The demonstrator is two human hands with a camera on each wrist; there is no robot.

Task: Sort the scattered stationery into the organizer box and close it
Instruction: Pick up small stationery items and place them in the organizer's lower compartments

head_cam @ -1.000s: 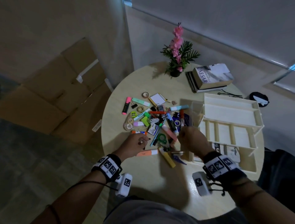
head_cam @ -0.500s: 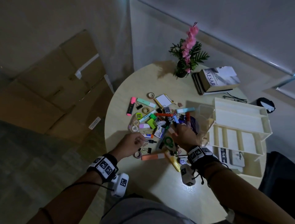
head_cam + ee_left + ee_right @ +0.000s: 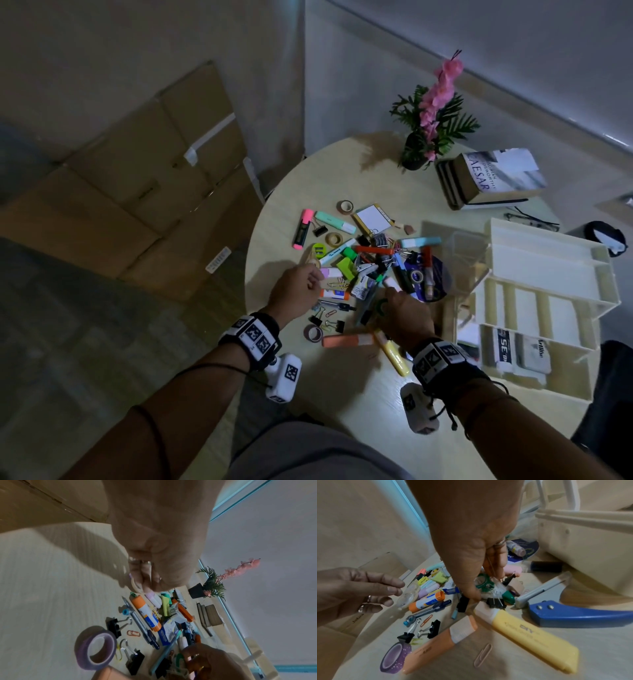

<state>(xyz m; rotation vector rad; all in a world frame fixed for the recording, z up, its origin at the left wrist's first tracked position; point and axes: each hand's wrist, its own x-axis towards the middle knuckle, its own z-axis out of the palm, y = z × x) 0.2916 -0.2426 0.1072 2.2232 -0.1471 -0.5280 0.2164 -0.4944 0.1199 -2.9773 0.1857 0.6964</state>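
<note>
Scattered stationery (image 3: pixel 370 267) lies piled mid-table: highlighters, pens, clips, tape rolls, a glue stick (image 3: pixel 334 294). The open white organizer box (image 3: pixel 548 246) stands to the right of the pile, with two erasers in its near compartment. My left hand (image 3: pixel 313 274) is at the pile's left edge and pinches a clear tape roll (image 3: pixel 409 595) between thumb and fingers. My right hand (image 3: pixel 387 301) reaches down into the pile's near side. Its thumb and fingers close around a green-and-clear tape dispenser (image 3: pixel 483 582), which rests on the table.
Near my right wrist lie a yellow highlighter (image 3: pixel 530 632), an orange highlighter (image 3: pixel 436 646), a purple tape roll (image 3: pixel 393 660), black binder clips and a blue-handled tool (image 3: pixel 573 615). A potted plant (image 3: pixel 431 126) and books (image 3: pixel 493 178) stand at the back. Cardboard boxes (image 3: pixel 137 192) lie on the floor to the left.
My right hand has moved left from beside the organizer to the green tape dispenser. My left hand has reached farther to the tape rolls at the pile's left edge.
</note>
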